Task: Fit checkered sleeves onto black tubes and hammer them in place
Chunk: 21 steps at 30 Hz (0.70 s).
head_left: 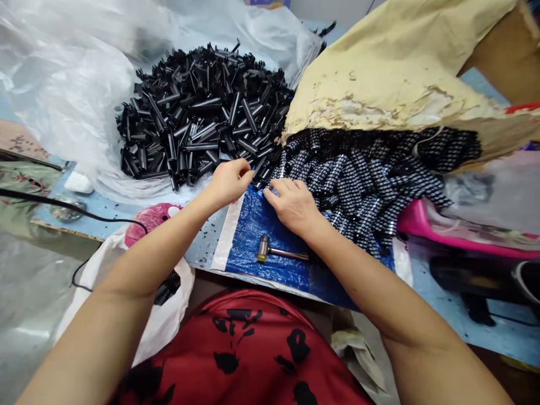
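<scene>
My left hand (pixel 231 181) is closed, thumb and fingers pinched together at the lower right edge of a heap of black plastic parts (pixel 202 121). What its fingertips hold, if anything, is too small to make out. Close beside it, my right hand (pixel 293 203) rests over the blue sheet (pixel 248 230), fingers bent towards dark pieces; whether it grips one is hidden. Right of it lies a pile of black cylinders with silvery dots (pixel 354 180), spilling from a yellowish sack (pixel 379 73). A small hammer (pixel 264 248) lies on the blue sheet below my right hand.
Clear plastic sheeting (pixel 84 84) surrounds the black heap at the left. A white bag (pixel 172 320) hangs at the table's front edge by a pink round object (pixel 154 220). A pink-rimmed container (pixel 442 233) stands at the right. A black cable (pixel 76 209) crosses the left side.
</scene>
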{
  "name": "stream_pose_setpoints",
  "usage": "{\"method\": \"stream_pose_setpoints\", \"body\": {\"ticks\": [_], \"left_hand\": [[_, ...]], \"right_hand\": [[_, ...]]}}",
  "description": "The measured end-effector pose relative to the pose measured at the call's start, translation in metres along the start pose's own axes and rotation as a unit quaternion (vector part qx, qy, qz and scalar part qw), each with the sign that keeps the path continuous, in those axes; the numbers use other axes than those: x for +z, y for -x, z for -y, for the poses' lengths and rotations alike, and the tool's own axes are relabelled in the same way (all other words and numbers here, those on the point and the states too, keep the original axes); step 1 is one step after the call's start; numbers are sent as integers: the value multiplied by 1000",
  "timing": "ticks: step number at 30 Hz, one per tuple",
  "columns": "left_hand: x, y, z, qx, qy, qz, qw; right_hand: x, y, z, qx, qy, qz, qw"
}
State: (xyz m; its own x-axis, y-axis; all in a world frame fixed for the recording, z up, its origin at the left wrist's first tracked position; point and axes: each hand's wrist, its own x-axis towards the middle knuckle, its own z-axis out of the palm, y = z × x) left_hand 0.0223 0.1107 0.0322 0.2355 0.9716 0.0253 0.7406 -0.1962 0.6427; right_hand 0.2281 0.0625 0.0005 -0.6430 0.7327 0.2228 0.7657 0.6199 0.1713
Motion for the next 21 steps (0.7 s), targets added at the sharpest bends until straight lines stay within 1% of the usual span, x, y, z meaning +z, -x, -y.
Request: {"method": "stream_pose_setpoints", "body": {"ticks": [1, 3, 4, 6, 8, 10, 11, 12, 13, 14, 15, 16, 17, 18, 19, 20, 21], "left_hand": [[8, -19, -1, 0, -48, -4, 999], [21, -47, -5, 4, -122, 24, 992], [26, -55, -6, 8, -147, 42, 988], [34, -63, -8, 14, -176, 59, 983], [36, -61, -6, 9, -182, 53, 982], [30, -57, -1, -2, -170, 46, 984], [24, -54, 3, -8, -154, 43, 987], [16, -51, 8, -16, -129, 40, 991], [8, -48, 13, -28, -89, 31, 995], [0, -44, 18, -48, -29, 20, 998], [-7, -38, 21, -76, 51, 11, 996], [-12, -31, 24, -110, 148, 7, 983], [-15, -21, 26, -143, 251, 12, 957], [-16, -9, 26, -169, 347, 29, 922], [-14, 5, 25, -187, 429, 54, 882], [-9, 21, 22, -198, 493, 88, 843], [-2, 37, 17, -205, 539, 121, 808]], "right_hand": [[3, -10, -3, -14, 10, 25, 1000], [7, -23, -9, -41, 20, 59, 997], [8, -26, -12, -56, 18, 68, 996], [6, -25, -14, -90, -6, 63, 994], [2, -15, -12, -119, -69, 19, 990], [-4, 1, -5, -116, -170, -53, 977], [-7, 11, 1, -92, -229, -84, 965], [-10, 21, 7, -48, -292, -107, 949], [-13, 31, 13, 17, -358, -120, 926], [-16, 40, 19, 95, -428, -127, 890], [-18, 48, 25, 180, -503, -131, 835], [-20, 54, 31, 263, -578, -130, 761], [-22, 59, 36, 334, -649, -125, 672], [-22, 62, 41, 388, -709, -114, 578], [-23, 64, 46, 424, -753, -96, 493], [-23, 65, 50, 446, -783, -76, 428], [-24, 66, 54, 456, -799, -58, 387]]}}
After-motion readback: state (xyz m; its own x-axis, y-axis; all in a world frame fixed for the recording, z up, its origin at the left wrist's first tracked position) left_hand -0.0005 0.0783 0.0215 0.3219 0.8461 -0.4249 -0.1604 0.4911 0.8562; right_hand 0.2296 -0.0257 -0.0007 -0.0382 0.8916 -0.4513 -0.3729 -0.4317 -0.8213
